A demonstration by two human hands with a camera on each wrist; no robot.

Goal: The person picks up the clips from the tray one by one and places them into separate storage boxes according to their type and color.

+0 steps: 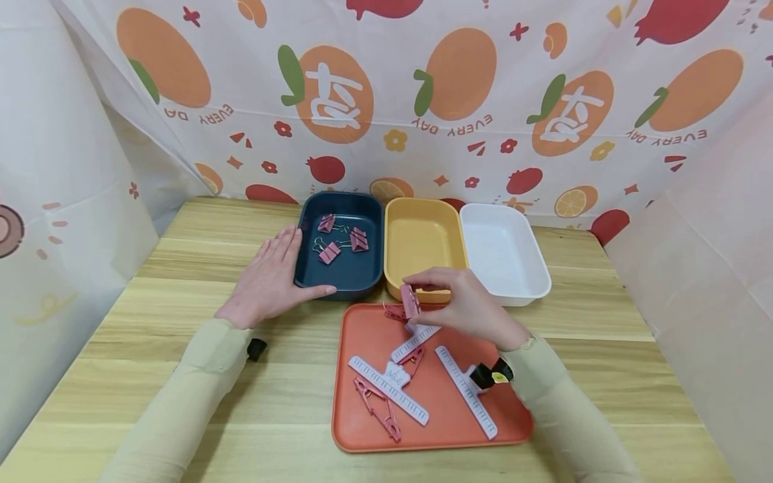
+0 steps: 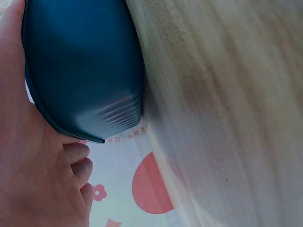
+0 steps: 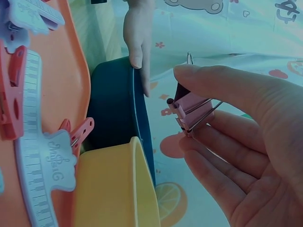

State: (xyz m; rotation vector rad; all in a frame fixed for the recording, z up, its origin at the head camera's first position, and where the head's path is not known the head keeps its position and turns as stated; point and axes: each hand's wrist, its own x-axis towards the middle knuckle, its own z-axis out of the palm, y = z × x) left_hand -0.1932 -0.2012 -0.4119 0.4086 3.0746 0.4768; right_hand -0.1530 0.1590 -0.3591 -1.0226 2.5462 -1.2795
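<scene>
My right hand (image 1: 468,305) pinches a pink binder clip (image 1: 410,301) between thumb and fingers, above the back edge of the orange tray (image 1: 447,429). In the right wrist view the clip (image 3: 194,109) shows its metal handles beside the thumb of that hand (image 3: 251,137). The left hand (image 1: 266,278), fingers straight, rests against the left and front rim of the dark blue box (image 1: 356,293), where several pink binder clips (image 1: 329,253) lie. In the left wrist view the palm (image 2: 28,156) is beside the box's outer wall (image 2: 90,61).
A yellow box (image 1: 423,238) and a white box (image 1: 501,248) stand in a row right of the blue one. On the tray lie white ruler-edged clips (image 1: 465,392) and pink clothespin-like clips (image 1: 377,409). A patterned cloth (image 1: 398,87) hangs behind the wooden table (image 1: 278,416).
</scene>
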